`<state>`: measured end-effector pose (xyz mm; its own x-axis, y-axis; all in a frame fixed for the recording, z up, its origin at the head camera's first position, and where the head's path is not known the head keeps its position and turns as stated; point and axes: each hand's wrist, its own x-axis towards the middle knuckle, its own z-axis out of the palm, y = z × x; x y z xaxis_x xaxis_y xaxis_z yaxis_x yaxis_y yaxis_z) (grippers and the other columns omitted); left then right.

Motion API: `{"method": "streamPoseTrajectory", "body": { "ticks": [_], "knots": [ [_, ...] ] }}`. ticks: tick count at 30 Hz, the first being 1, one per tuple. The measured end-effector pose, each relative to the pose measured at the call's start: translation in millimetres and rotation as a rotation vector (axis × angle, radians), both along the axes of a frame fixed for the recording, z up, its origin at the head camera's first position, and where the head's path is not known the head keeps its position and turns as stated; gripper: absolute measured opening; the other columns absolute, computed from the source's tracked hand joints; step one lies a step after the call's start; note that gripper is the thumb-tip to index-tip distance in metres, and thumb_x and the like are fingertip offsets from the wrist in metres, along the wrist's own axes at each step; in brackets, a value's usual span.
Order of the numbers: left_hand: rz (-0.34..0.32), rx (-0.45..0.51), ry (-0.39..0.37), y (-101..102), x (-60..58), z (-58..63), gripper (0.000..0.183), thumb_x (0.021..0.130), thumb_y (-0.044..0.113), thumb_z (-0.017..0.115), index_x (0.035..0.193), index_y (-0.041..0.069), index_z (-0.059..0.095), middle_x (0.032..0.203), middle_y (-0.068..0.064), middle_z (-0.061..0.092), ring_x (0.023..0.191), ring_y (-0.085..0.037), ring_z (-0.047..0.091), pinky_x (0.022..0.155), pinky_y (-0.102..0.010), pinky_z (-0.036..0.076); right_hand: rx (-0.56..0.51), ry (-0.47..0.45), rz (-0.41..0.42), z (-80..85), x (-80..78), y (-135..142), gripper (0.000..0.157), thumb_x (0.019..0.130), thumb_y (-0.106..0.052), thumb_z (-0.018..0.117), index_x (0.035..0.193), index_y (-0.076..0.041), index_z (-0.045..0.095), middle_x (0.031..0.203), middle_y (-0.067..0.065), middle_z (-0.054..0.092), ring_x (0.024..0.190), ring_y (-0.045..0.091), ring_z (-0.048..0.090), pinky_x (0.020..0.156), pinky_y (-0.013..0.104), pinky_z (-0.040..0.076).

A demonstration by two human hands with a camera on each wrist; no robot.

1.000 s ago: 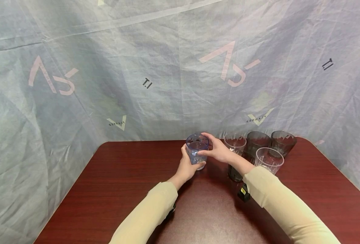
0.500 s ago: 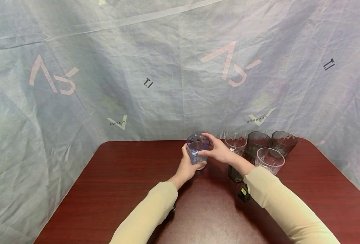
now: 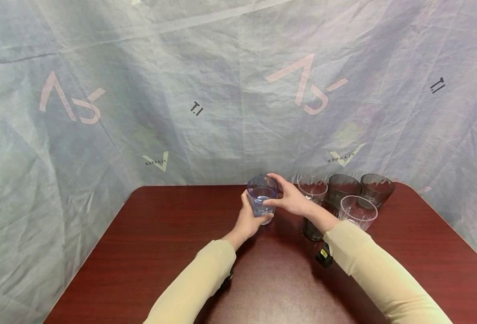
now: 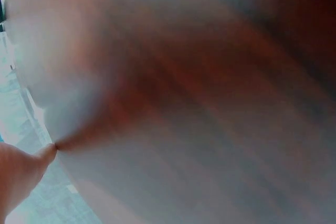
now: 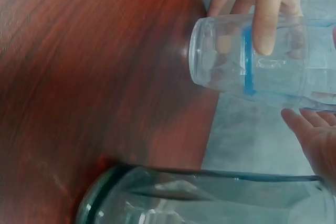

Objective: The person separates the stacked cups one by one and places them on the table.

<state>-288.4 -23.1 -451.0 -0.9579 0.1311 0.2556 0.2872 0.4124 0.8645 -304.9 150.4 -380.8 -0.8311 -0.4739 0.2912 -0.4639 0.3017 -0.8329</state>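
A blue-tinted clear tumbler (image 3: 261, 183) sits nested inside a colourless one (image 5: 218, 56), both upright near the table's back edge. My left hand (image 3: 248, 221) grips the lower, colourless tumbler, its thumb across the near side. My right hand (image 3: 291, 198) holds the blue tumbler near its rim, thumb in front and fingers behind. In the right wrist view, the blue base shows as a band through the outer wall. A blurred left wrist view shows just part of the left hand (image 4: 26, 169) and the table.
Right of the hands stand two grey tumblers (image 3: 343, 186) and two clear ones (image 3: 357, 211). A darker tumbler (image 3: 313, 231) is partly hidden behind the right forearm; its wall fills the bottom of the right wrist view. A grey printed cloth (image 3: 222, 135) hangs behind the table (image 3: 161, 252).
The blue tumbler's rim and the right fingertips sit very slightly higher than before. Both hands keep the same hold, and the other tumblers have not moved.
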Motion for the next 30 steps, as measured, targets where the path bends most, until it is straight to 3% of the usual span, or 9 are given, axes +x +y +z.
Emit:
{"method": "streamPoseTrajectory", "body": {
  "ticks": [18,30],
  "knots": [
    [-0.027,0.030,-0.008,0,0.7,0.4,0.094,0.081,0.021,0.082,0.145,0.020,0.013,0.141,-0.020,0.042,0.123,-0.033,0.049,0.101,-0.046,0.038,-0.054,0.013,-0.020,19.9,10.5,5,0.080,0.083,0.002,0.075,0.147,0.004,0.027,0.144,0.027,0.039,0.127,0.039,0.045,0.095,0.046,0.046],
    [-0.016,0.070,0.026,1,0.0,-1.0,0.093,0.078,0.014,0.084,0.143,0.017,0.017,0.134,-0.019,0.050,0.124,-0.030,0.049,0.103,-0.045,0.037,-0.117,0.091,-0.122,39.6,22.8,22,0.079,0.083,0.001,0.075,0.147,0.000,0.029,0.145,0.019,0.042,0.133,0.032,0.041,0.094,0.051,0.045]
  ]
}}
